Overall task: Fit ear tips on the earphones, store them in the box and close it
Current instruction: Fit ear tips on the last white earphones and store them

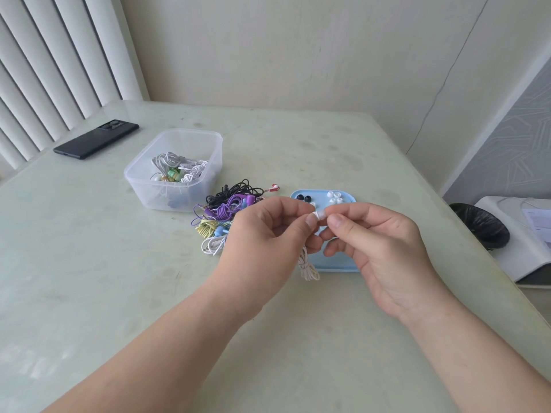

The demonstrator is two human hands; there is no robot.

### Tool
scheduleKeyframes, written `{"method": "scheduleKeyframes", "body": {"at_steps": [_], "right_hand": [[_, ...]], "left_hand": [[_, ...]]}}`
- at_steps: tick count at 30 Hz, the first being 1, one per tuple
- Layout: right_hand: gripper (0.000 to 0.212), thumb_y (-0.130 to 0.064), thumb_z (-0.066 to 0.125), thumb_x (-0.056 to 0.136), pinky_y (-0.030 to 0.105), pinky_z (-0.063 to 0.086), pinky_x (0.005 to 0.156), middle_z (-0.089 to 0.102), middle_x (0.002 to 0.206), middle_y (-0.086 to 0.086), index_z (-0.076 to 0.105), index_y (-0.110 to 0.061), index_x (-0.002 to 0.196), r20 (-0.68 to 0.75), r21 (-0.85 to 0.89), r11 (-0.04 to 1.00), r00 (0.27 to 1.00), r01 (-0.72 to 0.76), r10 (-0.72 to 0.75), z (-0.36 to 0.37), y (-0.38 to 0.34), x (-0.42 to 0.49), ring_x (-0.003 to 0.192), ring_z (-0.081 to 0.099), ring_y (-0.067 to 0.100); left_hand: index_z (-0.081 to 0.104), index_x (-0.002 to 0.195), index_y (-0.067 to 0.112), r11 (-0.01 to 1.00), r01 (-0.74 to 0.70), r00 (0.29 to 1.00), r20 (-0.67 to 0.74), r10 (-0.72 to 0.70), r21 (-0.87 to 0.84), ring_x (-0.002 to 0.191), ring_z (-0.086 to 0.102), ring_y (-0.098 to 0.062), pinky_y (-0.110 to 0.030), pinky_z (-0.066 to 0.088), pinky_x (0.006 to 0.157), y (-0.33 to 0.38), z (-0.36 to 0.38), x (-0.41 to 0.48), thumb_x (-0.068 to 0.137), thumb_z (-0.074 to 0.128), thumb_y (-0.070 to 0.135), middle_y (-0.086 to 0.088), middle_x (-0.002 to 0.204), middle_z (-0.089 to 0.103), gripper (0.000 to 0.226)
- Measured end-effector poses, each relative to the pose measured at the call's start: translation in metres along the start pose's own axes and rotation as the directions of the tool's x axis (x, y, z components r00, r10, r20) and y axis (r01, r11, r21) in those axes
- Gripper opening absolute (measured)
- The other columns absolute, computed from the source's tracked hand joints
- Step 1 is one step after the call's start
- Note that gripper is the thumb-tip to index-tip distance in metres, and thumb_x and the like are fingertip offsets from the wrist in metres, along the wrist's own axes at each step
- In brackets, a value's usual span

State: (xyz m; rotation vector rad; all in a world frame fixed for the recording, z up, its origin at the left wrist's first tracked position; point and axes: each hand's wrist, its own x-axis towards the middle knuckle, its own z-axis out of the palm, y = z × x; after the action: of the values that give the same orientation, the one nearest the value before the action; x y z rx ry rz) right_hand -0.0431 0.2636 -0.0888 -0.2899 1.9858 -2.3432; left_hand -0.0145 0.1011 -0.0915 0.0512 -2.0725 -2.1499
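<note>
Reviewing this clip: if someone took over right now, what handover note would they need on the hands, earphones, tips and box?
Left hand grips a white earphone, cable dangling. Right hand pinches a white ear tip at its bud; whether seated, cannot tell.
Done: clear box stands open with several earphones inside.
Pile of earphones lies beside it on the table. Blue tray, probably the lid, carries spare tips.
Left: finish this tip, work the pile, box everything, close.

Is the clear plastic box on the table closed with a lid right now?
No, the clear box stands open at the top, with coiled earphones lying loose inside it.
</note>
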Motion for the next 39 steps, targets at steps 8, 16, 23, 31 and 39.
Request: {"method": "scheduleKeyframes", "body": {"at_steps": [8,16,23,31,39], "right_hand": [[0.038,-0.010,0.080,0.075,0.035,0.056,0.076,0.075,0.106,0.011,0.069,-0.014,0.112,0.190,-0.068,0.995,0.978,-0.070,0.082,-0.003,-0.005,-0.003,0.095,0.071,0.024],[0.038,-0.019,0.082,0.071,0.034,0.056,0.066,0.075,0.088,0.024,0.074,-0.004,0.106,0.126,-0.078,0.980,0.974,-0.181,0.190,0.005,-0.005,-0.004,0.075,0.069,0.030],[0.033,-0.024,0.079,0.076,0.034,0.055,0.062,0.068,0.080,0.018,0.074,-0.001,0.100,0.028,0.026,0.983,0.983,-0.181,0.180,0.003,-0.001,-0.001,0.070,0.063,0.027],[0.029,-0.035,0.066,0.089,0.036,0.052,0.062,0.074,0.091,0.021,0.077,-0.013,0.104,0.035,0.041,0.985,0.985,-0.168,0.167,0.030,-0.021,0.004,0.074,0.066,0.026],[0.016,-0.020,0.067,0.098,0.035,0.053,0.058,0.077,0.091,0.017,0.069,-0.011,0.112,0.106,-0.109,0.975,0.973,-0.195,0.206,0.095,-0.042,0.050,0.069,0.067,0.021]], "left_hand": [[0.075,0.101,0.007,0.965,0.050,0.999,0.024,-0.046,-0.258,0.075,0.072,-0.024,-0.033,0.057,0.068,0.011,-0.007,0.000,0.097,0.069,0.008,-0.012,0.083,0.075,0.007],[0.077,0.096,0.017,0.997,-0.075,0.996,-0.050,0.076,0.008,0.081,0.077,-0.017,-0.032,0.061,0.074,0.013,-0.012,0.003,0.094,0.075,0.014,0.001,0.085,0.080,0.004],[0.076,0.102,0.024,0.889,-0.202,0.979,0.111,0.171,0.411,0.076,0.073,-0.009,-0.030,0.061,0.069,0.007,-0.016,0.005,0.098,0.071,0.024,0.014,0.088,0.075,0.007],[0.073,0.112,0.025,0.901,-0.136,0.991,0.043,0.130,0.412,0.072,0.072,-0.014,-0.028,0.061,0.066,0.035,-0.031,0.005,0.090,0.078,0.019,0.009,0.086,0.075,0.023],[0.075,0.107,0.031,0.659,-0.041,0.953,-0.169,0.252,0.751,0.085,0.072,-0.009,-0.028,0.059,0.081,0.065,-0.121,0.080,0.084,0.073,0.032,0.015,0.092,0.076,0.023]]}}
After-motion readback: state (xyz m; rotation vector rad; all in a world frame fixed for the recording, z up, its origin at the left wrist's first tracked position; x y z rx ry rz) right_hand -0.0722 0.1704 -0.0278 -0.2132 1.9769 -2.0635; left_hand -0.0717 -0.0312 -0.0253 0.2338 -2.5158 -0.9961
